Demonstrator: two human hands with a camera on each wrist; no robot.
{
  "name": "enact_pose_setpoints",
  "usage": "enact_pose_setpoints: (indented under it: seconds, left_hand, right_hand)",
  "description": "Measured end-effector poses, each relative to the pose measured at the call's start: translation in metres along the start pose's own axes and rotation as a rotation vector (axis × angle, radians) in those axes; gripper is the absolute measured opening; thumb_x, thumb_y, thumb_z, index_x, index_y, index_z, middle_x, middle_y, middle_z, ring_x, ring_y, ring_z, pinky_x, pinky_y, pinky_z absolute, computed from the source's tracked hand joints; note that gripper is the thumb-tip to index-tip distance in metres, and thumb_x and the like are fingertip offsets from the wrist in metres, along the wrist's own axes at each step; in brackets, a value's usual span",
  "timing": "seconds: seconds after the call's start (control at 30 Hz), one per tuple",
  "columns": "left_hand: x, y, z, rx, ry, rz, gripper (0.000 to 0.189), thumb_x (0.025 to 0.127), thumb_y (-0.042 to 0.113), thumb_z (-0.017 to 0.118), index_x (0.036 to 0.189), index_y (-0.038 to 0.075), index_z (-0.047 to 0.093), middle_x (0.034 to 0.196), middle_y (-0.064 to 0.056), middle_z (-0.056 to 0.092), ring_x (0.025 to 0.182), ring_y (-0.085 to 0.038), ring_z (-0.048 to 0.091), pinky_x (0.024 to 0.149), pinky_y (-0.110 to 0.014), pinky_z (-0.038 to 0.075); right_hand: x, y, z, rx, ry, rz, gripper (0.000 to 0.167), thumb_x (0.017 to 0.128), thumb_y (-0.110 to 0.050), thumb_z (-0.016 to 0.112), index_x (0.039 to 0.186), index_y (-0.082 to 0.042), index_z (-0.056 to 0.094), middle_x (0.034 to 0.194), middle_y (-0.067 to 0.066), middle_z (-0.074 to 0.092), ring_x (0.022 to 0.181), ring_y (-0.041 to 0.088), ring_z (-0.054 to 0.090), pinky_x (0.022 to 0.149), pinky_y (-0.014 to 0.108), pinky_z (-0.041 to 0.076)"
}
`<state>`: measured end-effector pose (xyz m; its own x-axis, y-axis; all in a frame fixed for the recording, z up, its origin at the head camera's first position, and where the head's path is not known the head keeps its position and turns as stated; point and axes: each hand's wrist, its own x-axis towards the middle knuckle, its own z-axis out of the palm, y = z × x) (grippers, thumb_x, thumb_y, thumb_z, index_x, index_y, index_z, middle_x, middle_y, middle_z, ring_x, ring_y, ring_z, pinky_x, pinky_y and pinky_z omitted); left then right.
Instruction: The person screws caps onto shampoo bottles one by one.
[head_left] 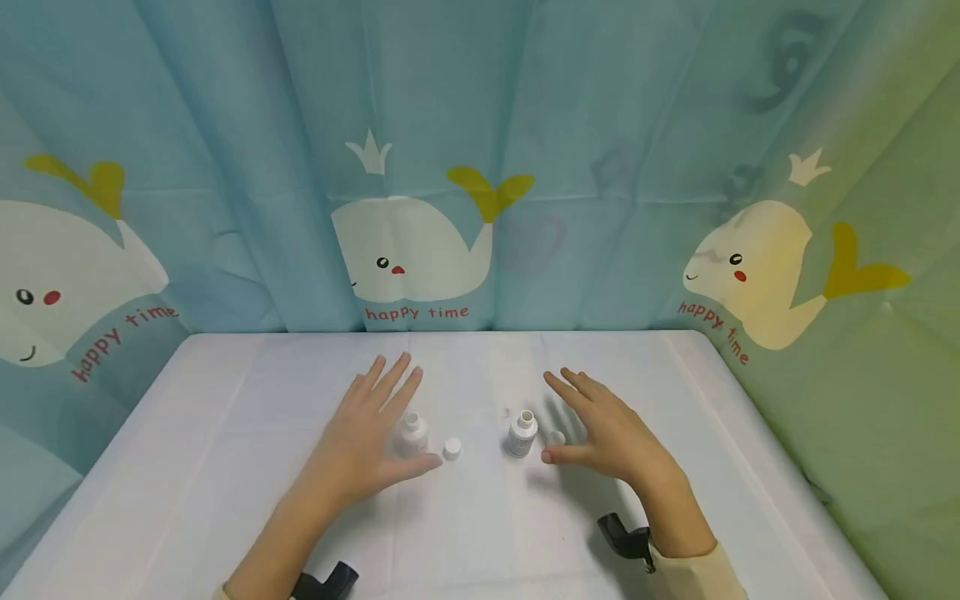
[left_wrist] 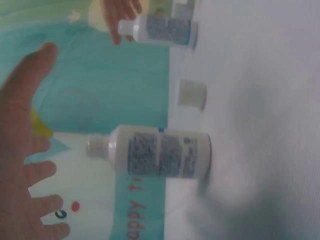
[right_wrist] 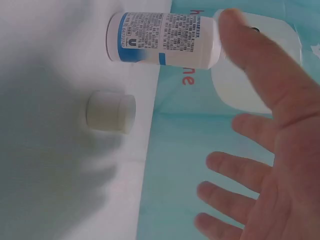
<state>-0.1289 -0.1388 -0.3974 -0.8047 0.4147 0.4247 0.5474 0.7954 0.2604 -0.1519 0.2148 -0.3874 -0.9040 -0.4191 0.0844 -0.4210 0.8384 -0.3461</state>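
Two small white bottles with printed labels stand upright and uncapped on the table. My left hand [head_left: 365,437] hovers above and beside the left bottle [head_left: 412,435], fingers spread, holding nothing; it partly covers that bottle in the head view. A white cap [head_left: 452,449] lies just right of the left bottle, near my thumb tip. Close to the right bottle [head_left: 521,433], my right hand [head_left: 611,429] is held with spread fingers and an empty palm. Its thumb overlaps a second white cap [right_wrist: 111,112], which rests beside that bottle. Blue trim shows on the right bottle's label [right_wrist: 160,32].
A white cloth covers the table [head_left: 262,392]. Behind and around it hangs a blue-green curtain [head_left: 600,100] printed with whales. Black wrist mounts [head_left: 626,537] sit on both forearms.
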Motion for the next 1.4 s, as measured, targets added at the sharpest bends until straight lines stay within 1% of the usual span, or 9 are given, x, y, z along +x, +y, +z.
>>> enact_pose_setpoints:
  seconds: [0.13,0.33,0.5,0.6,0.83,1.0,1.13,1.23,1.4]
  left_hand:
    - [0.003,0.012,0.003,-0.053,0.004,0.033,0.098,0.079,0.068,0.069,0.155,0.015,0.037,0.163,-0.003,0.03,0.15,-0.035,0.023,0.117,-0.058,0.026]
    - [0.008,0.038,0.012,-0.139,-0.049,0.083,0.097,0.081,0.071,0.065,0.157,0.02,0.031,0.164,0.006,0.024,0.151,-0.029,0.022,0.118,-0.052,0.029]
    - [0.011,0.055,0.024,-0.22,-0.093,0.073,0.094,0.083,0.071,0.062,0.159,0.029,0.025,0.164,0.014,0.02,0.152,-0.023,0.022,0.114,-0.053,0.034]
    - [0.014,0.061,0.031,-0.277,-0.123,0.054,0.092,0.084,0.07,0.062,0.159,0.031,0.024,0.164,0.014,0.022,0.152,-0.022,0.022,0.113,-0.053,0.036]
    - [0.022,0.067,0.05,-0.404,-0.193,-0.056,0.086,0.086,0.063,0.065,0.157,0.029,0.032,0.162,0.016,0.027,0.149,-0.014,0.028,0.116,-0.047,0.034]
    - [0.027,0.066,0.062,-0.44,-0.192,-0.112,0.08,0.088,0.056,0.067,0.156,0.026,0.035,0.16,0.014,0.033,0.146,-0.012,0.033,0.117,-0.043,0.033]
    - [0.031,0.064,0.072,-0.505,-0.197,-0.151,0.08,0.088,0.049,0.07,0.156,0.026,0.034,0.158,0.011,0.037,0.145,-0.013,0.034,0.117,-0.042,0.032]
    - [0.033,0.063,0.08,-0.557,-0.202,-0.167,0.08,0.088,0.045,0.072,0.156,0.026,0.033,0.156,0.008,0.039,0.144,-0.015,0.037,0.117,-0.042,0.034]
    - [0.034,0.062,0.09,-0.569,-0.205,-0.142,0.079,0.09,0.041,0.07,0.156,0.021,0.032,0.155,0.001,0.042,0.143,-0.02,0.04,0.115,-0.045,0.036]
  right_hand:
    - [-0.001,0.0,0.0,0.009,-0.007,0.004,0.098,0.074,-0.055,0.083,0.156,-0.029,0.035,0.158,0.008,0.038,0.14,0.037,0.041,0.101,0.063,0.043]
    - [-0.002,0.002,-0.002,0.02,-0.034,0.014,0.093,0.075,-0.048,0.084,0.154,-0.027,0.039,0.153,0.008,0.045,0.138,0.035,0.045,0.102,0.06,0.043]
    - [0.0,0.003,0.0,0.027,-0.084,0.014,0.09,0.075,-0.045,0.085,0.151,-0.025,0.044,0.15,0.008,0.049,0.135,0.035,0.047,0.102,0.06,0.043]
    - [0.002,0.003,0.003,0.024,-0.105,0.023,0.089,0.074,-0.042,0.087,0.151,-0.024,0.045,0.148,0.008,0.051,0.134,0.033,0.049,0.103,0.059,0.043]
    - [0.004,0.004,0.01,0.052,-0.145,0.044,0.089,0.074,-0.038,0.087,0.15,-0.023,0.046,0.145,0.006,0.054,0.132,0.029,0.052,0.106,0.054,0.043]
    - [0.004,0.005,0.014,0.051,-0.15,0.047,0.087,0.075,-0.035,0.087,0.15,-0.023,0.046,0.142,0.005,0.057,0.129,0.028,0.054,0.104,0.052,0.045]
    - [0.005,0.004,0.015,0.034,-0.149,0.05,0.084,0.074,-0.033,0.088,0.148,-0.022,0.049,0.137,0.005,0.06,0.124,0.027,0.058,0.102,0.051,0.047]
    - [0.006,0.004,0.016,0.032,-0.15,0.05,0.082,0.074,-0.031,0.088,0.147,-0.02,0.051,0.134,0.006,0.062,0.121,0.027,0.06,0.1,0.05,0.048]
    - [0.008,0.002,0.017,0.044,-0.164,0.062,0.081,0.074,-0.03,0.088,0.145,-0.019,0.052,0.133,0.007,0.062,0.119,0.028,0.061,0.1,0.052,0.048]
